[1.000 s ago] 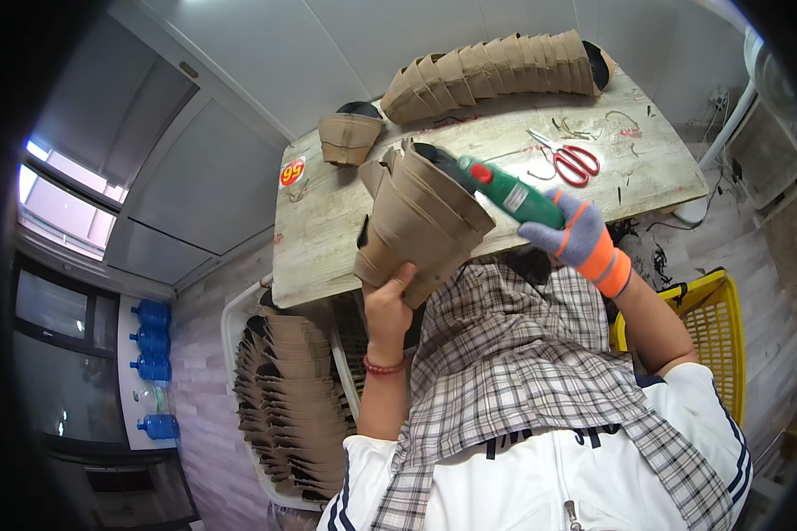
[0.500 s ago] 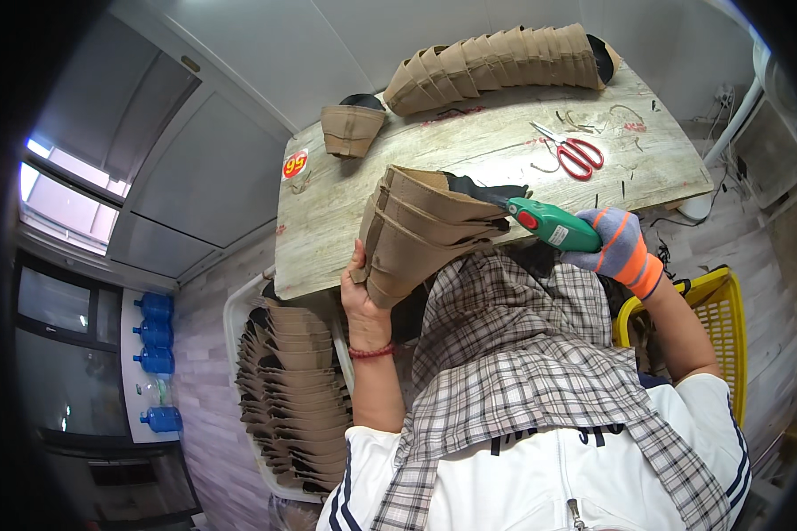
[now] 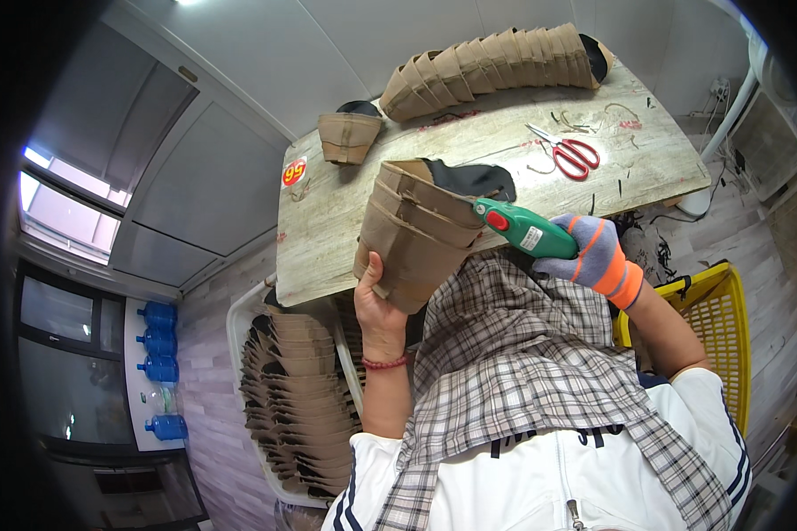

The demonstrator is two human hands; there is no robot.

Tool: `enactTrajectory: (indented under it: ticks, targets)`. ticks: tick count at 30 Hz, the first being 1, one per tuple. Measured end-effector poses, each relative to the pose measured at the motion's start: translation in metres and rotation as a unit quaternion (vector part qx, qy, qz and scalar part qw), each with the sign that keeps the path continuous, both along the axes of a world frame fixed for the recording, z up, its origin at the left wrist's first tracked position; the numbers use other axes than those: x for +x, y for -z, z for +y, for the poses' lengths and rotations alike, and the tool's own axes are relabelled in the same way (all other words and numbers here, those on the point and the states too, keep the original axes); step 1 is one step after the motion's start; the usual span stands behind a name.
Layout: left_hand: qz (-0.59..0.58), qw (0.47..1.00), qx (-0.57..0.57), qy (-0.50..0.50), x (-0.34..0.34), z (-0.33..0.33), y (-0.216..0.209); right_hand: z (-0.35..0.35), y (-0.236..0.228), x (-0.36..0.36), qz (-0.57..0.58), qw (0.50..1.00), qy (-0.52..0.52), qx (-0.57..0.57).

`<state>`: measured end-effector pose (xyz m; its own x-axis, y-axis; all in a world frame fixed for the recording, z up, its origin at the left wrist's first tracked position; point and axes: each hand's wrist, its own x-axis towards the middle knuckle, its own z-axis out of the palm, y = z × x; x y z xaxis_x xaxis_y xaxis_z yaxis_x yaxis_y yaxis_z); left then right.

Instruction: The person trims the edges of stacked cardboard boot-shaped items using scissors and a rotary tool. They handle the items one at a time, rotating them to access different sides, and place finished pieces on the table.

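Note:
My left hand (image 3: 379,310) grips a small stack of tan cup-shaped fabric pieces (image 3: 409,234) from below, thumb on the near side. A black lining flap (image 3: 474,180) sticks out from the top of the stack. In my right hand (image 3: 591,255), wearing a grey and orange glove, is a green handheld electric cutter (image 3: 533,232) with a red button. Its tip is at the right edge of the stack, by the base of the black flap; whether the blade touches fabric I cannot tell. Beyond it, red-handled scissors (image 3: 576,159) lie on the table (image 3: 452,140).
A long nested row of tan pieces (image 3: 496,71) lies at the table's back edge, and a smaller tan piece (image 3: 349,139) stands left of it. A white crate (image 3: 236,326) of similar pieces is at lower left. On the right is a yellow basket (image 3: 733,341). Thread scraps litter the table.
The stack has tipped more upright, and its black flap now stands open. My right hand and the cutter have moved left along with it, the cutter's tip closer in.

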<state>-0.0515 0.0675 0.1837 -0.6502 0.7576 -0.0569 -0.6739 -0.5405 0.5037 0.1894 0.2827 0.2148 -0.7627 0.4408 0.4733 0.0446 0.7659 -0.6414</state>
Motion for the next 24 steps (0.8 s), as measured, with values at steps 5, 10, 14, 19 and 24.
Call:
enactTrajectory:
  ticks: [5,10,14,19,24]
  targets:
    - [0.109,0.994,-0.012,-0.026,0.013,-0.002,-0.001,-0.004,0.001,-0.009,-0.04,0.989,0.02,-0.138]
    - [0.031,0.999,0.026,-0.017,-0.003,-0.014,-0.008,0.02,0.003,0.005,-0.031,0.998,0.042,-0.034]
    - [0.008,1.0,0.014,-0.027,-0.009,-0.014,-0.007,0.028,0.004,0.012,-0.011,0.986,0.022,0.165]
    - [-0.052,0.997,0.053,0.023,-0.019,-0.012,0.008,0.034,0.006,0.018,-0.024,0.982,-0.008,0.188]
    - [-0.082,0.993,0.066,0.056,-0.028,-0.009,0.018,0.033,0.008,0.02,-0.018,0.987,-0.02,0.156]
